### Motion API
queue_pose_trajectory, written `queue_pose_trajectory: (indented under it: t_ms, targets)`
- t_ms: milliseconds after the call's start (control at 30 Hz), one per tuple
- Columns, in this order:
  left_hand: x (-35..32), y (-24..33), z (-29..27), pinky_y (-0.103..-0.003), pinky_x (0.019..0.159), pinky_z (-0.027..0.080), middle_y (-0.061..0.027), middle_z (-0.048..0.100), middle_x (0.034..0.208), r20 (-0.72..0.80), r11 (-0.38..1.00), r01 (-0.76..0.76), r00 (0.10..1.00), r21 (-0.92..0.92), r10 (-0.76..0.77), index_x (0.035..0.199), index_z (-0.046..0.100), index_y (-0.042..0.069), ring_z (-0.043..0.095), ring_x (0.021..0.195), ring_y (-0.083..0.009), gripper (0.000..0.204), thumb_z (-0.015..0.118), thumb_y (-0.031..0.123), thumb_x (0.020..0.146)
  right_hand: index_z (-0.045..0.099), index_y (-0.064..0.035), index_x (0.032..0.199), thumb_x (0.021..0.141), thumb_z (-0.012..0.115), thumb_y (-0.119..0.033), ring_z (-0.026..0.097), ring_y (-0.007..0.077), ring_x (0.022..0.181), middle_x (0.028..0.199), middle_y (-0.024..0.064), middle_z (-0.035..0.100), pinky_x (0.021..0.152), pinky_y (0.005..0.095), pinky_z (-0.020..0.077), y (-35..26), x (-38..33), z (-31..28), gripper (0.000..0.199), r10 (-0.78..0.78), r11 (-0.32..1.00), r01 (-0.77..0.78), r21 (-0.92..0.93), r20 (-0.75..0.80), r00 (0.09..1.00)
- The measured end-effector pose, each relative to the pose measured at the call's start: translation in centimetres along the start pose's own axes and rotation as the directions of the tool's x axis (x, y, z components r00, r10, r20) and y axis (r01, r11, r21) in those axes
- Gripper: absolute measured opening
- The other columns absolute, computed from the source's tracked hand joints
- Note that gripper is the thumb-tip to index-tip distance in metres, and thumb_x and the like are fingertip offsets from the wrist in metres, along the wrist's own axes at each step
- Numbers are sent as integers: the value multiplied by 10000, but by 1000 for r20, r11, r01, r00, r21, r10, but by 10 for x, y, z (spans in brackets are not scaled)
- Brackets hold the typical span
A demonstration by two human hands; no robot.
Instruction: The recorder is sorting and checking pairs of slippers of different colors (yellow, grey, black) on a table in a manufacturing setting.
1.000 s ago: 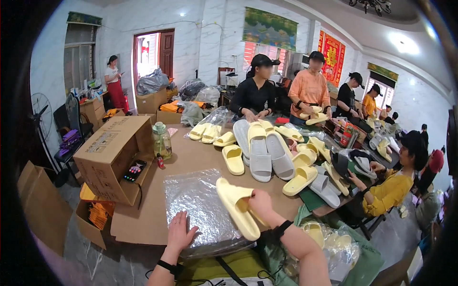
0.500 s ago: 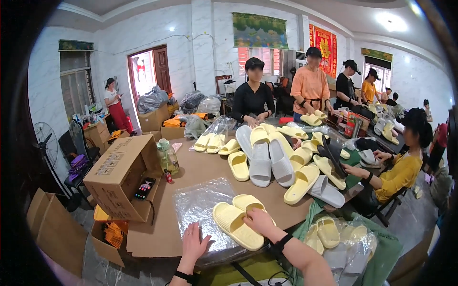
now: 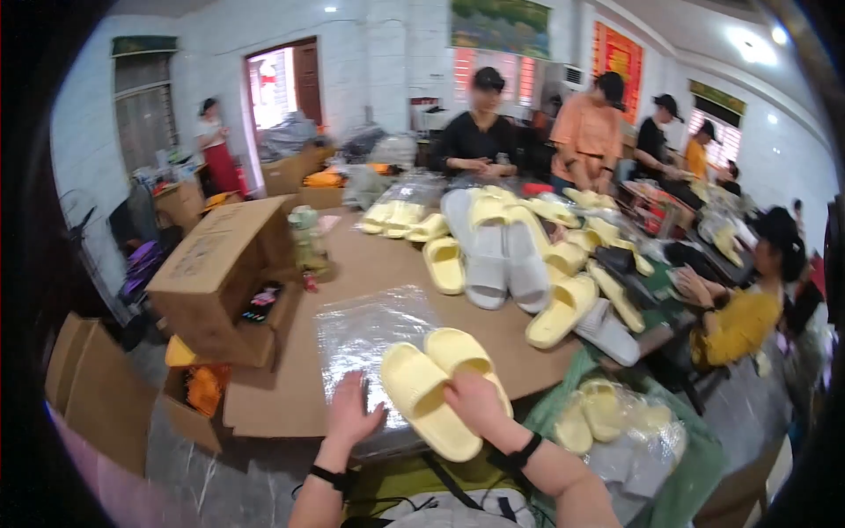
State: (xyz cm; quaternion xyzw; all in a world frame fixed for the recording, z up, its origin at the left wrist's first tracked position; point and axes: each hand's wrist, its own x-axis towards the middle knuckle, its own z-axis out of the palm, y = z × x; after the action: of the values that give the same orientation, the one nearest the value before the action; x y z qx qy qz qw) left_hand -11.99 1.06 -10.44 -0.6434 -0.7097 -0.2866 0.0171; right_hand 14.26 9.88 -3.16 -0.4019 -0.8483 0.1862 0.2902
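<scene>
Yellow slippers (image 3: pixel 440 383), a pair lying side by side on the clear plastic bags (image 3: pixel 356 330) at the near table edge. The right hand (image 3: pixel 475 400) rests flat over both, fingers spread, gripping neither; the left hand (image 3: pixel 348 414) lies open on the plastic beside them. The film looks slick, so the nearer slipper, overhanging the cardboard-covered table (image 3: pixel 290 396), could slide off

I count two yellow slippers (image 3: pixel 437 387) under the hands, two grey slippers (image 3: pixel 503 255) (mid-surface), one open cardboard box (image 3: pixel 224 273).
</scene>
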Motion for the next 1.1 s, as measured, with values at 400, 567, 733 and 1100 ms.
queue_pose_trajectory:
  t_ms: [400,567,733,1100]
  targets:
    - [21,9,26,-534,1179,242,-323,344,1515,98,998,-62,993,32,59,1406,507,58,300,1418,-492,727,660,504,852,562,13,778,891,653,-204,594,382,677,720,193,585,625,467,463,71,-46,-37,261,256,965,-261,29,-333,908]
    - [46,6,29,-507,1198,212,-320,290,1553,251,993,-50,968,107,22,1486,422,61,248,1458,-472,840,580,632,890,544,23,765,851,680,-87,570,353,625,692,179,567,579,416,444,58,-82,-76,195,305,951,-283,121,-494,814]
    - [50,22,13,-499,1213,183,-301,259,1574,354,982,9,932,190,-77,1469,450,68,196,1486,-447,837,572,657,887,586,26,813,851,692,-76,557,280,617,697,159,566,582,363,427,62,-119,-85,152,411,909,-313,275,-464,785]
    - [21,70,-6,-479,1051,437,-192,565,1347,185,958,-281,940,-54,286,1260,605,96,507,1269,-414,534,780,313,804,619,17,1190,957,585,-88,678,187,973,1111,96,685,800,328,574,82,-112,-136,258,605,287,463,838,-534,591]
